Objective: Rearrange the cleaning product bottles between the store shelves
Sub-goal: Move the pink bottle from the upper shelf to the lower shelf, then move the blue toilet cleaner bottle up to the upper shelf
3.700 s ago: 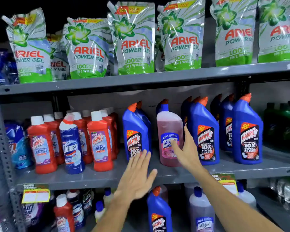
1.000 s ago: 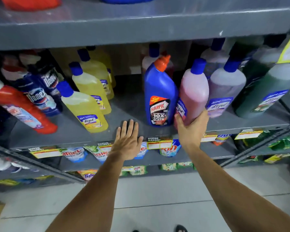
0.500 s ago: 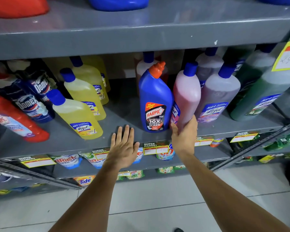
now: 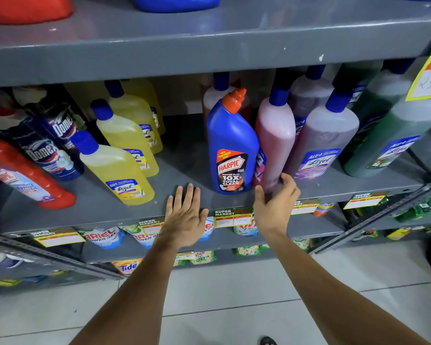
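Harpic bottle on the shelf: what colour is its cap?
Orange-red, on the blue Harpic bottle; its cap shows clearly in the head view.

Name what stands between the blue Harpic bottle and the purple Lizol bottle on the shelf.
In the head view, the pink bottle stands between the blue Harpic bottle and purple Lizol bottle.

Light is even and fairly bright on the floor tiles [image 4: 234,295] and the front of the grey shelf [image 4: 184,170], while the back of the bay under the upper shelf [image 4: 209,46] falls into shadow. Wide-angle distortion bows the edges. The right hand [image 4: 276,207] is motion-blurred.
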Demonstrator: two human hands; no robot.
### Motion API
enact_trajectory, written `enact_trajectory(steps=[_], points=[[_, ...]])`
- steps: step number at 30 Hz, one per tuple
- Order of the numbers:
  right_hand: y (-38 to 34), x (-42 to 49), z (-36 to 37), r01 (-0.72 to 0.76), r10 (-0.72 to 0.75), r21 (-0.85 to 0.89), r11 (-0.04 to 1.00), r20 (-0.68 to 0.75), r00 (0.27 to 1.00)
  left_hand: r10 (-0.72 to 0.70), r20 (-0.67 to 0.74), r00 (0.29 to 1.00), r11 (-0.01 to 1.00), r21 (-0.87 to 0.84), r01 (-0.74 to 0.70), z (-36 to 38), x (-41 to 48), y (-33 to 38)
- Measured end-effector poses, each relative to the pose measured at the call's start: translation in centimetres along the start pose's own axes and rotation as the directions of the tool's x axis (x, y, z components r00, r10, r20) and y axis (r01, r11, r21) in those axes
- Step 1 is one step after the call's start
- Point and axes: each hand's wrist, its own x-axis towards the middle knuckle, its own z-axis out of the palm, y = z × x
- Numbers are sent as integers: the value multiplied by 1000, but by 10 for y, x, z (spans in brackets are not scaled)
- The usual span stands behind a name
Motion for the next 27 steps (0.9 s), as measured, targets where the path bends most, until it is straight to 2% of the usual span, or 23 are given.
enact_trajectory(steps=[3,8,11,14,18,24,27], points=[[-9,-23,-1,130,-128,55,990,-48,991,3,2,1000,1000,-15,-3,0,0,1],[-52,-29,-5,395,-400,77,915,63,914,61,-50,997,997,-45,-63,-8,-9,-1],[-81,-17,-4,488,-496,98,867,77,865,27,-43,999,998,-52,-29,-9,-12,-5],[-101,0,1,484,-492,96,870,106,864,-8,-10,1000,998,-59,8,-9,-9,-2],[-113,14,6,405,-395,21,914,271,878,-3,4,1000,998,-69,3,-11,-9,-3],[-108,10,3,472,-430,-249,846,205,879,-10,-9,1000,995,-102,9,-10,-8,-6],[-98,5,-6,460,-411,-218,861,237,880,-14,-1,1000,995,-95,14,-8,-8,-8]])
